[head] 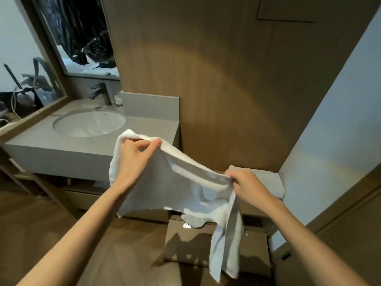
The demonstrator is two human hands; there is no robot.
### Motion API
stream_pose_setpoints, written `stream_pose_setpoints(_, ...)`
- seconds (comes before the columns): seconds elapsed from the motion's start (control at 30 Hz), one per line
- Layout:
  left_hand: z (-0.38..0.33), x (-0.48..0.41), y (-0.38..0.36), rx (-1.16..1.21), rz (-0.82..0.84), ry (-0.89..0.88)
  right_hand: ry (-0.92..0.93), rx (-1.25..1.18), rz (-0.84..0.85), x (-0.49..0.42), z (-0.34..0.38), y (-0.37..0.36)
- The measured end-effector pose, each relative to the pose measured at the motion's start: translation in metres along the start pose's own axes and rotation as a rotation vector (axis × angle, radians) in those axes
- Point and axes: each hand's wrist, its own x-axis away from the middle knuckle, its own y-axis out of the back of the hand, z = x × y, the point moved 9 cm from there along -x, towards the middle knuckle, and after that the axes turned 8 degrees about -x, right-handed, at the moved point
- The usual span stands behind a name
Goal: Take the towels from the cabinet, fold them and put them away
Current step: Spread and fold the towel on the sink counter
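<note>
A white towel [177, 188] hangs in the air in front of me, stretched between both hands along its top edge. My left hand [136, 155] pinches the upper left part of that edge, just off the corner of the vanity. My right hand [245, 184] grips the right end, lower down, and a long strip of towel dangles below it. A grey folded towel [268, 180] lies on a low ledge behind my right hand, partly hidden by it.
A grey vanity counter [61, 145] with a white oval sink [88, 122] and dark tap [103, 93] stands at the left under a mirror. A wood-panelled wall [216, 79] is straight ahead. A brown box-like stool [206, 242] stands on the wooden floor below the towel.
</note>
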Motion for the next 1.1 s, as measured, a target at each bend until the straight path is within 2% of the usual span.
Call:
stream_pose_setpoints(0.07, 0.032, -0.011, 0.021, 0.023, -0.044, 0.038, 0.063, -0.06, -0.215, 0.0, 0.022, 0.0)
stream_pose_setpoints(0.1, 0.048, -0.017, 0.029, 0.016, -0.044, 0.052, 0.048, -0.037, -0.201, -0.004, 0.027, -0.014)
stream_pose_setpoints(0.17, 0.07, -0.026, 0.038, -0.02, -0.011, 0.019, -0.05, 0.085, 0.094, -0.017, 0.025, -0.071)
stream_pose_setpoints(0.2, 0.078, -0.03, 0.04, -0.042, 0.004, -0.004, -0.071, 0.135, 0.168, -0.024, 0.027, -0.088)
stream_pose_setpoints(0.23, 0.085, -0.033, 0.043, -0.06, 0.013, -0.016, -0.09, 0.125, 0.142, -0.034, 0.034, -0.092)
stream_pose_setpoints(0.3, 0.099, -0.045, 0.054, -0.074, 0.009, -0.007, -0.094, -0.029, -0.101, -0.056, 0.049, -0.078)
stream_pose_setpoints(0.33, 0.109, -0.053, 0.061, -0.077, 0.002, 0.006, -0.11, -0.074, -0.159, -0.065, 0.052, -0.078)
stream_pose_setpoints(0.37, 0.116, -0.062, 0.067, -0.074, 0.008, 0.011, -0.126, -0.069, -0.125, -0.074, 0.057, -0.087)
stream_pose_setpoints(0.43, 0.126, -0.081, 0.074, -0.067, 0.037, -0.02, -0.184, -0.002, 0.189, -0.088, 0.066, -0.126)
stream_pose_setpoints(0.47, 0.128, -0.088, 0.075, -0.072, 0.058, -0.039, -0.182, -0.038, 0.296, -0.093, 0.078, -0.142)
stream_pose_setpoints(0.5, 0.129, -0.092, 0.073, -0.086, 0.085, -0.058, -0.168, -0.142, 0.328, -0.102, 0.092, -0.15)
stream_pose_setpoints(0.53, 0.128, -0.093, 0.07, -0.111, 0.114, -0.076, -0.146, -0.284, 0.291, -0.112, 0.112, -0.151)
stream_pose_setpoints(0.6, 0.129, -0.087, 0.06, -0.177, 0.18, -0.098, -0.105, -0.528, 0.099, -0.135, 0.152, -0.136)
stream_pose_setpoints(0.67, 0.134, -0.076, 0.047, -0.23, 0.274, -0.149, -0.101, -0.588, -0.04, -0.155, 0.178, -0.124)
stream_pose_setpoints(0.73, 0.145, -0.067, 0.037, -0.194, 0.353, -0.199, -0.166, -0.512, -0.02, -0.171, 0.193, -0.127)
stream_pose_setpoints(0.8, 0.155, -0.061, 0.035, -0.136, 0.38, -0.204, -0.264, -0.407, 0.084, -0.183, 0.199, -0.139)
stream_pose_setpoints(0.9, 0.164, -0.056, 0.034, -0.112, 0.425, -0.213, -0.426, -0.449, 0.2, -0.197, 0.197, -0.159)
stream_pose_setpoints(0.97, 0.171, -0.056, 0.031, -0.121, 0.464, -0.22, -0.476, -0.549, 0.179, -0.206, 0.193, -0.169)
stream_pose_setpoints(1.1, 0.177, -0.057, 0.027, -0.11, 0.495, -0.213, -0.455, -0.655, 0.017, -0.216, 0.182, -0.175)
